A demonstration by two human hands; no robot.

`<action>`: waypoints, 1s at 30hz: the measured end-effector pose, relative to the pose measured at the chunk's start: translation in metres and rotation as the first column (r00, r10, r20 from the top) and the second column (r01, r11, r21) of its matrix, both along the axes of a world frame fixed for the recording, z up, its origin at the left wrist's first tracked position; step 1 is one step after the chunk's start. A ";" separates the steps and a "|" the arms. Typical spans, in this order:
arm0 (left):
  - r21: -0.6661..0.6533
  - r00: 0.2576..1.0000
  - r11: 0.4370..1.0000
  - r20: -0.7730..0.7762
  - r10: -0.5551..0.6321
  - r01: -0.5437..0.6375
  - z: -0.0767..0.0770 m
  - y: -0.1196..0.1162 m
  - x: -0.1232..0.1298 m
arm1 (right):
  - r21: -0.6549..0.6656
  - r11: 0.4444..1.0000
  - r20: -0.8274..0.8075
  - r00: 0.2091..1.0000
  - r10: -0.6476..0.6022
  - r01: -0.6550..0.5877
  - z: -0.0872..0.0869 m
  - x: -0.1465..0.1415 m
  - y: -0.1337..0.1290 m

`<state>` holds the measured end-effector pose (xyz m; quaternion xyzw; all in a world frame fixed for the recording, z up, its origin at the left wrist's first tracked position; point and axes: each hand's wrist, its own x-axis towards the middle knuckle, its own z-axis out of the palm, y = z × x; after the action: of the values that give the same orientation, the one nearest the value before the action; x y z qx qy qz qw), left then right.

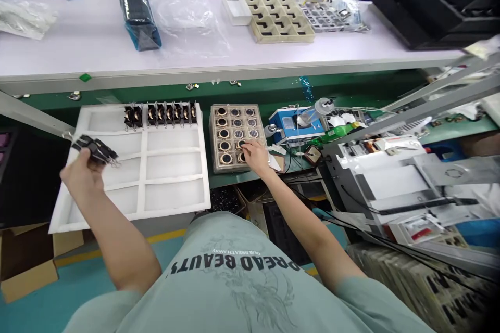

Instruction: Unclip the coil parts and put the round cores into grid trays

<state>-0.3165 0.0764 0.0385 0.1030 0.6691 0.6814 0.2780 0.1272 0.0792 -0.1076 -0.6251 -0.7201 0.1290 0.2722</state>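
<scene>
My left hand (84, 173) is closed on a black clamp-like part (95, 150) with metal wire ends, held above the left side of a white foam tray (142, 195). Several black clipped parts (172, 113) stand in a row in the tray's top compartments. To the right lies a clear plastic tray (214, 138) of round parts with gold rims and dark centres. The fingertips of my right hand (255, 157) are pinched at a round part (241, 144) in the right column of its lower rows; whether it is lifted cannot be made out.
A blue box (291, 126) and a green bottle (336, 133) sit right of the plastic tray. A raised white shelf (187, 57) crosses behind, bearing a beige compartment tray (283, 36). Grey equipment (402, 182) stands at the right. People are beyond the shelf.
</scene>
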 end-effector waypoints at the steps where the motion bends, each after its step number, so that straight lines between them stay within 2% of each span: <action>1: 0.082 0.994 0.996 0.092 -0.050 0.043 -0.007 -0.018 0.015 | -0.011 0.999 -0.046 0.998 -0.034 0.033 0.004 -0.004 0.000; 3: 0.190 0.951 0.971 0.241 -0.191 0.147 -0.020 -0.049 0.058 | -0.058 0.995 -0.188 0.978 -0.095 0.085 0.016 -0.017 -0.007; 4: 0.189 0.920 0.963 0.306 -0.246 0.195 -0.026 -0.060 0.085 | -0.110 0.991 -0.288 0.952 -0.106 0.078 0.023 -0.026 -0.014; 5: 0.178 0.879 0.947 0.357 -0.316 0.268 -0.030 -0.067 0.115 | -0.182 0.983 -0.402 0.910 -0.105 0.033 0.032 -0.035 -0.025; 6: 0.165 0.825 0.917 0.402 -0.398 0.362 -0.033 -0.072 0.144 | -0.267 0.961 -0.519 0.850 -0.085 -0.067 0.042 -0.044 -0.038; 7: 0.163 0.755 0.867 0.435 -0.491 0.471 -0.033 -0.075 0.172 | -0.347 0.917 -0.642 0.763 -0.079 -0.197 0.051 -0.051 -0.052; 9: 0.176 0.606 0.729 0.448 -0.658 0.662 -0.029 -0.079 0.218 | -0.447 0.769 -0.791 0.603 -0.103 -0.457 0.068 -0.060 -0.080; 10: 0.174 0.546 0.663 0.436 -0.715 0.728 -0.026 -0.081 0.235 | -0.464 0.751 -0.813 0.562 -0.150 -0.470 0.073 -0.061 -0.089; 12: 0.105 0.542 0.630 0.415 -0.731 0.770 -0.023 -0.081 0.254 | -0.507 0.776 -0.806 0.526 -0.272 -0.376 0.079 -0.051 -0.097; 14: 0.024 0.580 0.643 0.406 -0.706 0.766 -0.026 -0.070 0.264 | -0.492 0.822 -0.812 0.493 -0.314 -0.287 0.085 -0.028 -0.096; 15: 0.028 0.547 0.605 0.395 -0.738 0.796 -0.028 -0.063 0.270 | -0.474 0.845 -0.811 0.496 -0.310 -0.247 0.090 -0.014 -0.096; 17: 0.032 0.435 0.486 0.398 -0.808 0.874 -0.030 -0.052 0.286 | -0.429 0.882 -0.807 0.521 -0.277 -0.195 0.100 0.011 -0.103; 19: 0.038 0.320 0.368 0.415 -0.852 0.929 -0.028 -0.051 0.305 | -0.396 0.905 -0.798 0.547 -0.255 -0.157 0.109 0.027 -0.116; 21: 0.036 0.261 0.305 0.426 -0.866 0.952 -0.024 -0.058 0.323 | -0.383 0.916 -0.782 0.570 -0.253 -0.119 0.112 0.034 -0.128; 24: 0.012 0.251 0.279 0.401 -0.881 0.960 -0.018 -0.066 0.342 | -0.373 0.926 -0.730 0.637 -0.250 -0.064 0.110 0.038 -0.140; 27: 0.012 0.282 0.304 0.340 -0.897 0.953 -0.017 -0.069 0.349 | -0.364 0.929 -0.689 0.690 -0.223 -0.063 0.104 0.042 -0.144; 30: 0.013 0.333 0.354 0.305 -0.892 0.935 -0.019 -0.069 0.348 | -0.412 0.902 -0.740 0.626 -0.246 -0.133 0.095 0.041 -0.147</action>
<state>0.0319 0.0072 0.0197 0.3481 0.5056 0.3554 0.7049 0.1678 -0.0681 -0.0123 -0.5741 -0.4637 0.5316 0.4156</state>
